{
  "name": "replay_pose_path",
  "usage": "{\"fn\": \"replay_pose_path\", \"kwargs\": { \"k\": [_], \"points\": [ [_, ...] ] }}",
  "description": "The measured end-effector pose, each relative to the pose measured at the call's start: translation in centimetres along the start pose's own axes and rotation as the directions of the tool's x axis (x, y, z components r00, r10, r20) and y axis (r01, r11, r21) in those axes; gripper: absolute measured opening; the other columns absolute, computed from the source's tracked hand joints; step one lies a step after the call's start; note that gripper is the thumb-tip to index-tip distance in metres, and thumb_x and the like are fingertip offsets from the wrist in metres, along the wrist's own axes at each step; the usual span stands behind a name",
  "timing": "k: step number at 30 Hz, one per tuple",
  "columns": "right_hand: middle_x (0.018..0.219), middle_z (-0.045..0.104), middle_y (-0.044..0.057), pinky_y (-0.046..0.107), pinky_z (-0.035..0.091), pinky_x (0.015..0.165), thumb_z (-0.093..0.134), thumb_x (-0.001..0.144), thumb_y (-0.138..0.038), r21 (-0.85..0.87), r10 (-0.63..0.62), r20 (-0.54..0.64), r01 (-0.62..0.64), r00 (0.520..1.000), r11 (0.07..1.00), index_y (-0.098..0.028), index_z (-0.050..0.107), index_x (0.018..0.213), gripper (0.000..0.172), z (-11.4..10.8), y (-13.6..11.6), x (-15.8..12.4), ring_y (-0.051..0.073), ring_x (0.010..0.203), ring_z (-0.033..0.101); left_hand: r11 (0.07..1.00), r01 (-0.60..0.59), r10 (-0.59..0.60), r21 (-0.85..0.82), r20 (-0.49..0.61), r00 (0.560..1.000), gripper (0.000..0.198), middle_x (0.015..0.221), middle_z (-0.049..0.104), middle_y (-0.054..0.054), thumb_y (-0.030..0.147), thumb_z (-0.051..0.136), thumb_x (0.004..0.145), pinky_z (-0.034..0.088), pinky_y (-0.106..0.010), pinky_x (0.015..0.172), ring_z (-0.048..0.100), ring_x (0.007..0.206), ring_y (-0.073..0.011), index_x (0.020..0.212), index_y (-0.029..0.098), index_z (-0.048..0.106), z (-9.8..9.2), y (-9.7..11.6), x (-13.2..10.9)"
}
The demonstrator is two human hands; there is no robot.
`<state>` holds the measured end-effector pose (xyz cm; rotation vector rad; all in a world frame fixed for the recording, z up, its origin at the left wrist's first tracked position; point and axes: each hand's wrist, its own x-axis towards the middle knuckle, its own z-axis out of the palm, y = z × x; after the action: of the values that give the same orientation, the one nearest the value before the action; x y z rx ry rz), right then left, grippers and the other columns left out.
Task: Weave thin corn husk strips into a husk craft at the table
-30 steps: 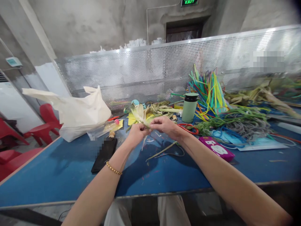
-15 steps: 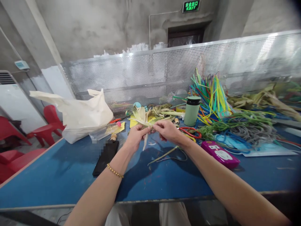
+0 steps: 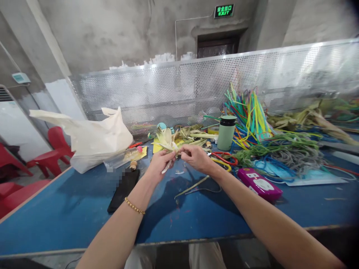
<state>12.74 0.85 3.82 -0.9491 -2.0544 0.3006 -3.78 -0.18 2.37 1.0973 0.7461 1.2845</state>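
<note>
My left hand (image 3: 157, 163) is closed around the base of a pale corn husk (image 3: 166, 139), whose broad leaves fan upward above the fingers. A thin whitish strip of it hangs down beside the left fingers. Close on the right, my right hand (image 3: 196, 157) pinches at the same base with thumb and fingers; what exactly lies between its fingertips is too small to make out. Both hands are held over the blue table (image 3: 162, 220). Below them lies a thin dry strip (image 3: 192, 186) on the tabletop.
On the left are a white plastic bag (image 3: 97, 140), a plastic bottle (image 3: 133, 152) and a black phone (image 3: 123, 190). To the right are red-handled scissors (image 3: 226, 158), a green jar (image 3: 226, 134), a purple box (image 3: 259, 184), coloured strips (image 3: 256, 116) and tangled cords (image 3: 291, 151). A perforated metal screen (image 3: 157, 89) stands behind.
The hanging white strip has swung up against my left fingers. Both hands stay together at the husk's base, and the whole view has shifted slightly.
</note>
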Motion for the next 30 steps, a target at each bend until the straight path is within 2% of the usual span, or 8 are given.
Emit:
{"fn": "replay_pose_path", "kwargs": {
  "k": [3, 7, 11, 14, 17, 19, 24, 30],
  "points": [
    [0.054, 0.045, -0.004, 0.022, 0.028, 0.051, 0.050, 0.079, -0.022, 0.063, 0.034, -0.003, -0.033, 0.999, 0.997, -0.013, 0.066, 0.079, 0.019, -0.1, 0.2, 0.1, 0.008, 0.051, 0.037, 0.999, 0.008, -0.007, -0.036, 0.028, 1.000, 0.033, 0.054, 0.052, 0.002, 0.030, 0.085, 0.056, 0.027, -0.020, 0.043, 0.041, 0.045, -0.0047, 0.064, 0.011, 0.060, 0.2, 0.3, -0.3],
    [0.055, 0.048, -0.003, 0.023, 0.026, 0.049, 0.056, 0.081, -0.041, 0.178, 0.102, 0.032, -0.106, 0.994, 0.978, -0.012, 0.068, 0.072, 0.032, 0.2, 0.5, 0.2, 0.009, 0.051, 0.036, 1.000, -0.001, 0.002, -0.020, 0.066, 0.998, 0.032, 0.054, 0.052, 0.002, 0.031, 0.084, 0.059, 0.029, -0.021, 0.046, 0.042, 0.046, -0.0049, 0.064, 0.011, 0.060, 0.2, 0.2, -0.3],
    [0.058, 0.055, -0.001, 0.022, 0.028, 0.049, 0.062, 0.075, -0.041, 0.314, 0.220, -0.037, -0.198, 0.975, 0.929, -0.012, 0.069, 0.074, 0.029, 1.0, 0.6, 0.1, 0.009, 0.052, 0.040, 1.000, -0.018, 0.017, 0.013, 0.065, 0.998, 0.026, 0.059, 0.057, -0.001, 0.024, 0.082, 0.056, 0.035, -0.022, 0.051, 0.048, 0.050, -0.0069, 0.065, 0.010, 0.061, 0.1, -0.3, 0.0],
    [0.056, 0.054, -0.002, 0.022, 0.026, 0.044, 0.065, 0.073, -0.040, 0.436, 0.331, -0.041, -0.281, 0.943, 0.855, -0.013, 0.066, 0.073, 0.027, 1.5, 0.1, -0.1, 0.006, 0.046, 0.035, 0.994, -0.031, 0.031, 0.104, -0.004, 1.000, 0.024, 0.057, 0.057, 0.000, 0.023, 0.080, 0.056, 0.033, -0.023, 0.049, 0.047, 0.047, -0.0073, 0.065, 0.012, 0.061, 0.1, -0.5, 0.1],
    [0.050, 0.048, -0.006, 0.021, 0.019, 0.038, 0.069, 0.069, -0.044, 0.572, 0.424, 0.059, -0.378, 0.904, 0.728, -0.014, 0.064, 0.073, 0.030, 1.6, -0.5, -0.3, 0.004, 0.038, 0.026, 0.971, -0.059, 0.075, 0.231, -0.062, 0.995, 0.025, 0.052, 0.056, 0.001, 0.030, 0.078, 0.060, 0.031, -0.023, 0.047, 0.045, 0.044, -0.0078, 0.062, 0.013, 0.059, 0.1, -0.5, 0.0],
    [0.049, 0.047, -0.007, 0.021, 0.015, 0.036, 0.073, 0.066, -0.045, 0.625, 0.439, 0.124, -0.414, 0.890, 0.662, -0.014, 0.064, 0.072, 0.034, 1.5, -0.8, -0.4, 0.003, 0.036, 0.023, 0.947, -0.083, 0.108, 0.310, -0.065, 0.992, 0.027, 0.050, 0.055, 0.001, 0.034, 0.075, 0.063, 0.031, -0.023, 0.047, 0.045, 0.044, -0.0082, 0.060, 0.013, 0.059, 0.1, -0.3, -0.1],
    [0.048, 0.048, -0.007, 0.020, 0.013, 0.035, 0.076, 0.062, -0.044, 0.650, 0.441, 0.128, -0.411, 0.889, 0.640, -0.014, 0.062, 0.067, 0.034, 1.6, -1.0, -0.4, 0.002, 0.036, 0.024, 0.880, -0.146, 0.205, 0.452, -0.084, 0.975, 0.019, 0.046, 0.054, 0.001, 0.028, 0.070, 0.066, 0.032, -0.023, 0.048, 0.045, 0.044, -0.0094, 0.057, 0.014, 0.059, 0.3, -0.2, -0.1],
    [0.044, 0.044, -0.007, 0.021, 0.014, 0.036, 0.075, 0.063, -0.046, 0.688, 0.462, 0.063, -0.374, 0.885, 0.623, -0.016, 0.056, 0.059, 0.036, 2.2, -0.9, -0.4, 0.003, 0.035, 0.023, 0.864, -0.155, 0.212, 0.478, -0.065, 0.975, 0.019, 0.045, 0.054, 0.001, 0.024, 0.069, 0.065, 0.032, -0.023, 0.048, 0.045, 0.043, -0.0092, 0.054, 0.014, 0.058, 0.8, 0.1, -0.5]
  ]
}}
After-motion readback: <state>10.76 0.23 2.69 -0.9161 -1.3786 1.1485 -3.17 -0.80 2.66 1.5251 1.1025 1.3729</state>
